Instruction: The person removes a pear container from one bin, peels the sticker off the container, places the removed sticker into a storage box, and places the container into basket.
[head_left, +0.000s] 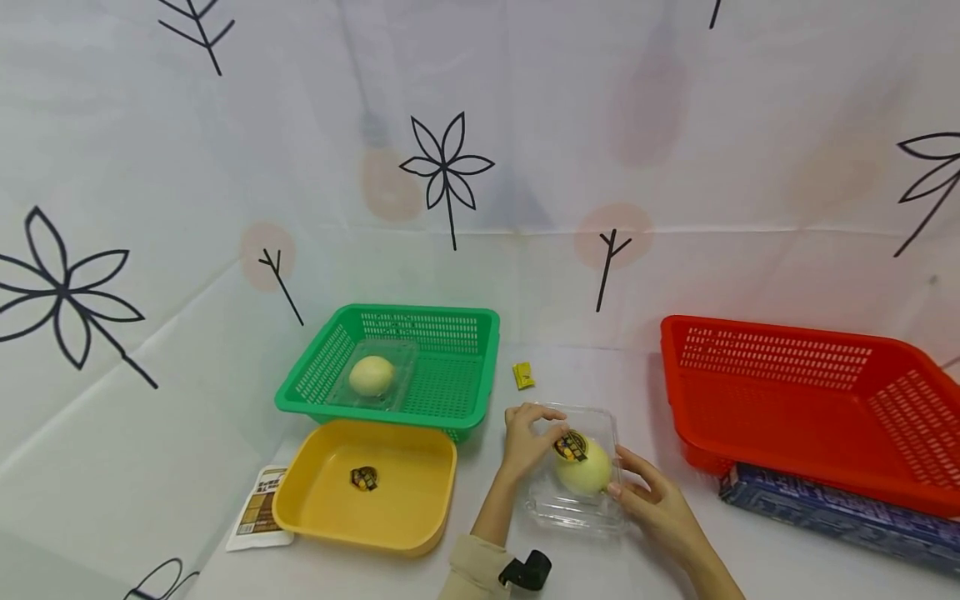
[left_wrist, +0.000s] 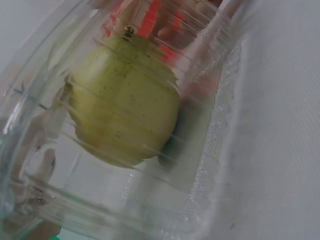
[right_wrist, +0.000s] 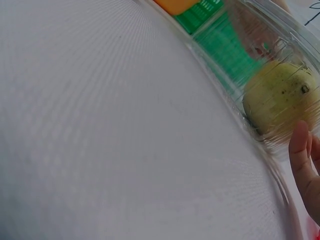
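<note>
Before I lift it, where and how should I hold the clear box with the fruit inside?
I'd grip the clear box by its left and right walls, one hand from each side: it's narrower that way, and the fruit sits nearer the right wall, so that side may need firmer support.

Note that white table (right_wrist: 110, 130) fills most of your view. At far right, your clear container (right_wrist: 234, 67) holds one round, speckled yellow-green fruit (right_wrist: 277, 102). Your right hand (right_wrist: 306, 172) stands at the right edge, one fingertip in line with the container wall. Your left hand (right_wrist: 254, 27) shows through the plastic. Beyond lie a green basket (right_wrist: 200, 16) and an orange tray (right_wrist: 176, 4).
</note>
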